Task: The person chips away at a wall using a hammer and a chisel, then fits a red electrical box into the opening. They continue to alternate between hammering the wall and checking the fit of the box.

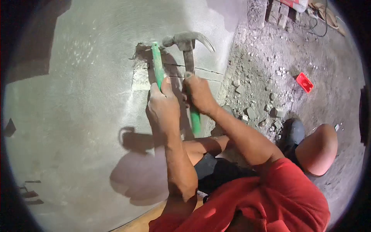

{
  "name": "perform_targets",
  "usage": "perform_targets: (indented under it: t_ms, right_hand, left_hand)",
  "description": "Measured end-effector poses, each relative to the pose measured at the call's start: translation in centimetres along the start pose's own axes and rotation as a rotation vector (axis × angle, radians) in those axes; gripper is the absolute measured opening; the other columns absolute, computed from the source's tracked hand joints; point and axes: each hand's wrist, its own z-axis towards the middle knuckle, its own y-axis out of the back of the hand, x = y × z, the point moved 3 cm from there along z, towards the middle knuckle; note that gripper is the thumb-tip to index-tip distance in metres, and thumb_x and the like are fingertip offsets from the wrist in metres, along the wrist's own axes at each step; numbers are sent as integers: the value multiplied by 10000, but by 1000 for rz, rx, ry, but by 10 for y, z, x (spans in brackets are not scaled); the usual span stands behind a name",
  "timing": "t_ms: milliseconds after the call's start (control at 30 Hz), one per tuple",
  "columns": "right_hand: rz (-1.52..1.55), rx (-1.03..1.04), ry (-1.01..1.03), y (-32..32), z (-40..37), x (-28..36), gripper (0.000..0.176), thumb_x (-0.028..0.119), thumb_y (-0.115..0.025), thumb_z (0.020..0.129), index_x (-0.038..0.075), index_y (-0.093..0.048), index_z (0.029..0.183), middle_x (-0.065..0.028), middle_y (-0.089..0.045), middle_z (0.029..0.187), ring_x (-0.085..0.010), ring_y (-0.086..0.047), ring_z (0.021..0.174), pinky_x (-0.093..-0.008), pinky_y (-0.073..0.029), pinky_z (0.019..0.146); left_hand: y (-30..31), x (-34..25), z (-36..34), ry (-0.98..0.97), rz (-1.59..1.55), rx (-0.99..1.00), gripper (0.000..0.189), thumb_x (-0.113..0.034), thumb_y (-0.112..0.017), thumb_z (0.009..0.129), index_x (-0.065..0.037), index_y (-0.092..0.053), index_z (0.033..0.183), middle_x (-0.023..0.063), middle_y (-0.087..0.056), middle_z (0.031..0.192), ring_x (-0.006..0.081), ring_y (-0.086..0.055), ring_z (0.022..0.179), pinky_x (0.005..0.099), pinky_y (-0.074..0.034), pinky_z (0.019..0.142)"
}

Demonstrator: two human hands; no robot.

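Note:
My left hand (164, 106) is closed round a green chisel-like flat bar (157, 62), its thumb and finger pinching the lower part. The bar's far end, with a small hole in it, lies over a rough square recess (141, 58) cut in the grey plastered wall (89, 100). In my right hand (199, 91) is a claw hammer (187, 58) with a dark shaft and a green grip end. Its striking face is close beside the bar's holed end, and the claw points right. Two dark cut lines run rightward from the recess.
Broken rubble (251, 112) lies on the dirt floor (328, 92) along the wall's foot. A small red plastic box (304, 82) sits on the floor to the right. Wooden slats (277, 13), a bag (296, 4) and a dark cable (325, 23) are at the top right. My bent knee (319, 149) is at the lower right.

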Motion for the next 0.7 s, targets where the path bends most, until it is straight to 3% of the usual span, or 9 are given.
perform_targets:
  t_ms: [67, 233, 267, 333, 400, 467, 567, 667, 700]
  right_hand:
    - [589, 180, -1119, 22, 14, 2, 432, 417, -423, 1030, 51, -517, 819, -47, -484, 602, -154, -481, 469, -311, -420, 444]
    - [973, -360, -963, 29, 12, 25, 428, 449, -382, 1037, 74, -460, 847, -56, -454, 593, -164, -446, 464, -293, -385, 432]
    - [761, -158, -893, 11, -1, 14, 439, 457, -388, 1032, 74, -481, 838, -52, -458, 588, -166, -458, 472, -306, -395, 435]
    - [125, 135, -355, -4, -3, -28, 441, 450, -393, 1032, 77, -506, 825, -47, -470, 588, -165, -475, 475, -315, -407, 440]
    - [580, 211, -1189, 30, 18, -14, 454, 467, -409, 1025, 82, -527, 813, -42, -488, 595, -161, -487, 474, -317, -416, 444]
    - [610, 133, -1140, 44, 24, 1, 469, 498, -422, 1013, 78, -511, 824, -39, -477, 594, -154, -464, 459, -317, -407, 435]
    - [1006, -391, -988, 38, 16, 23, 440, 466, -384, 1024, 73, -466, 842, -28, -457, 597, -159, -436, 455, -297, -383, 429]
    - [610, 172, -1009, 11, 7, 6, 440, 452, -442, 1005, 75, -487, 783, -33, -473, 582, -165, -471, 461, -304, -384, 417]
    - [605, 167, -994, 19, 8, 3, 440, 452, -442, 1005, 75, -487, 783, -33, -473, 582, -165, -471, 461, -304, -384, 417]
  left_hand:
    - [3, -8, 1, 53, -25, 31, 450, -413, -477, 1000, 14, -612, 958, 311, -654, 879, 500, -628, 868, 556, -466, 756]
    - [-2, -3, 8, -6, 1, 52, 438, -390, -471, 1004, 30, -593, 997, 322, -649, 912, 505, -622, 894, 557, -461, 780]
    - [1, -1, 3, -1, 8, 78, 430, -382, -468, 1005, 32, -586, 1006, 322, -649, 925, 507, -619, 907, 559, -458, 790]
    - [6, -8, 2, 9, 20, 85, 428, -379, -469, 1005, 34, -580, 1000, 323, -648, 930, 510, -616, 914, 561, -456, 797]
    - [7, -11, 4, 16, 26, 93, 425, -375, -470, 1004, 37, -574, 993, 325, -647, 934, 514, -612, 921, 562, -453, 805]
    - [4, -6, 5, -1, -57, 67, 420, -320, -515, 986, 93, -591, 987, 346, -626, 898, 532, -596, 867, 535, -449, 766]
    - [6, -6, 7, 8, -5, 119, 414, -346, -492, 997, 59, -575, 1008, 341, -635, 937, 519, -607, 920, 559, -455, 809]
    - [11, -10, 5, 1, -80, 112, 404, -336, -507, 994, 63, -575, 1011, 343, -630, 938, 509, -611, 912, 542, -453, 795]
    - [15, -15, 5, -11, -90, 105, 404, -336, -507, 994, 63, -575, 1011, 343, -630, 938, 509, -611, 912, 542, -453, 795]
